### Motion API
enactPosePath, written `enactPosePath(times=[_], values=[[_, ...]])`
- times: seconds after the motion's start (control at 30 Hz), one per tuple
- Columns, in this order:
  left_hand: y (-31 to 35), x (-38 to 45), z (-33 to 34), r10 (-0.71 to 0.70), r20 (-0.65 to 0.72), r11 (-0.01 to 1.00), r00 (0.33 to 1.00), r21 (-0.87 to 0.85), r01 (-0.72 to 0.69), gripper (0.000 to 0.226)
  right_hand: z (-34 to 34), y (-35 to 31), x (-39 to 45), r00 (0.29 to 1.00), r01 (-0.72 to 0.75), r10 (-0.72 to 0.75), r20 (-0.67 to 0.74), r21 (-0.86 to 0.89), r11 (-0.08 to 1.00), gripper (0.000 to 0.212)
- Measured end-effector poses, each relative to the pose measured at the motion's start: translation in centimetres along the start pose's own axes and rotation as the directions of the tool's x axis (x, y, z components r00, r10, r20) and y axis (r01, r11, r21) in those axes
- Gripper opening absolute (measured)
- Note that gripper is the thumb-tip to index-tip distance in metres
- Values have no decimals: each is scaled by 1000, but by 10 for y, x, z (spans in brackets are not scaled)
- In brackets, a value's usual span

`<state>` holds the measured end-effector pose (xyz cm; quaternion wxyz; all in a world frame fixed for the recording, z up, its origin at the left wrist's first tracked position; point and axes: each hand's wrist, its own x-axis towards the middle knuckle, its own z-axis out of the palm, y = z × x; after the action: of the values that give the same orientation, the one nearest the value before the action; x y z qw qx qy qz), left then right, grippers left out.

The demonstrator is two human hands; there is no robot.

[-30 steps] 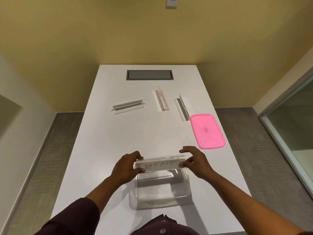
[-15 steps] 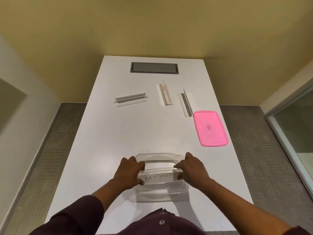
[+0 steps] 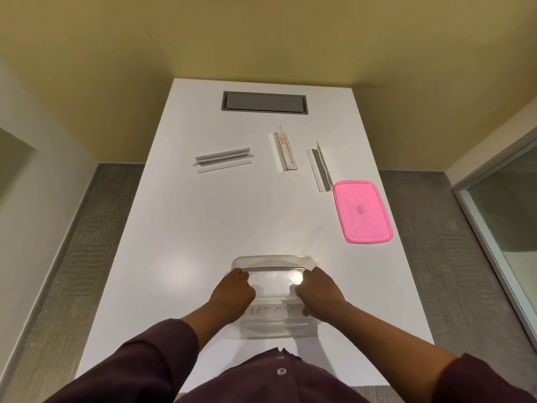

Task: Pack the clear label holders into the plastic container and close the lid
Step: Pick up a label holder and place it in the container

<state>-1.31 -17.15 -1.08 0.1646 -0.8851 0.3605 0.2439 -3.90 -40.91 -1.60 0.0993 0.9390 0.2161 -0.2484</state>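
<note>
lid right of container, three holders behind

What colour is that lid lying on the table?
Bright pink: the lid shows best in the head view, lying flat by the table's right edge.

Even, warm overhead light. Soft glare on the table left of my hands, faint shadows beneath my arms. Wide-angle bending at edges; slight blur over the container.

White table, clear container, pink lid, three holders
</note>
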Motion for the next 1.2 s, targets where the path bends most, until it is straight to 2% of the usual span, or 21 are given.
enactPosePath(times=[0.13,0.37,0.6,1.0,1.2], values=[[8,4,2,22,40,998,999,65,-25,14,5,-6,0,998,-46,45,34,11,999,32],[8,9,9,2,18,1000,1000,25,-3,15,9,-7,1,994,-103,103,40,13,995,28],[9,12,12,5,5,1000,1000,-10,-5,18,11,-7,1,999,-34,35,37,-23,999,27],[6,15,25,-5,-34,998,999,-61,3,21,17,-8,6,999,-19,20,39,-9,1000,25],[6,18,25,13,-42,995,999,-96,-17,36,15,-8,6,999,-12,13,49,-21,1000,26]])
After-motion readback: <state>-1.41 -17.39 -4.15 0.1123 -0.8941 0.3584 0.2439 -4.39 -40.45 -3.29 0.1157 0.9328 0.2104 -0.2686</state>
